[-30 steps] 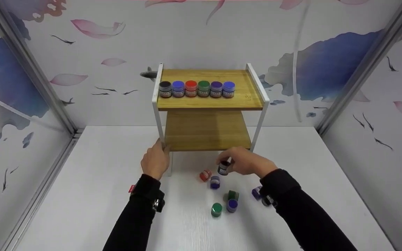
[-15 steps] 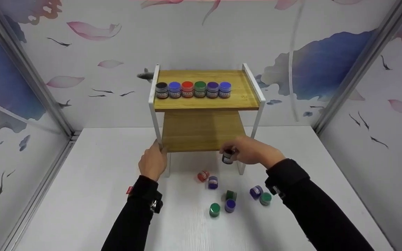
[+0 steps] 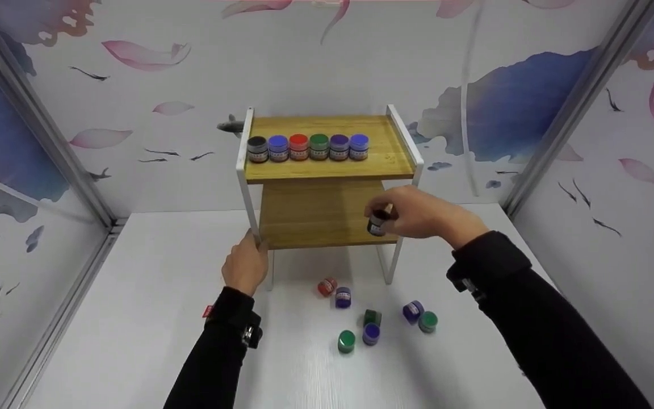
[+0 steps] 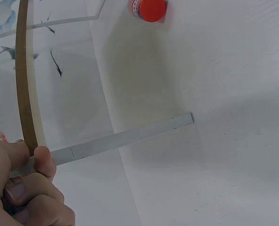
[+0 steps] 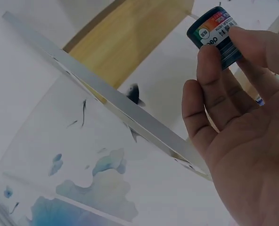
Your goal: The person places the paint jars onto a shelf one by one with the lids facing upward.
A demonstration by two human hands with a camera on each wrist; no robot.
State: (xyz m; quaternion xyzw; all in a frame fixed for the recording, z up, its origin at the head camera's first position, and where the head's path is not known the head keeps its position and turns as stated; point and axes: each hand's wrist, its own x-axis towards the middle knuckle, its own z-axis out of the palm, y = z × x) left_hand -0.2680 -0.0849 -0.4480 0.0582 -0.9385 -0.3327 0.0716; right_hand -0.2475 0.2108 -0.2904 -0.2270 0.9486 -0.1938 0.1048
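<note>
1. I see the white desk (image 3: 151, 318) filling the lower half of my head view, walled by panels printed with petals and fish.
2. At 12 o'clock on the desk stands the two-tier wooden shelf with a white metal frame (image 3: 327, 170). Its top board carries a row of six small paint jars (image 3: 307, 147): black, blue, red, green, purple, blue, touching side by side.
3. My left hand (image 3: 246, 266) is curled round the frame's front left leg at about 10 o'clock from the loose jars; the left wrist view shows the fingers (image 4: 28, 188) wrapped on the metal bar.
4. My right hand (image 3: 418, 213) pinches a small black-lidded paint jar with a colour label (image 3: 377, 223) between thumb and fingers, held in the air at the lower board's front right corner, at 2 o'clock from the loose jars.
5. A loose scatter of small paint jars (image 3: 369, 318) lies on the desk at 6 o'clock from the shelf: red, purple, green.
</note>
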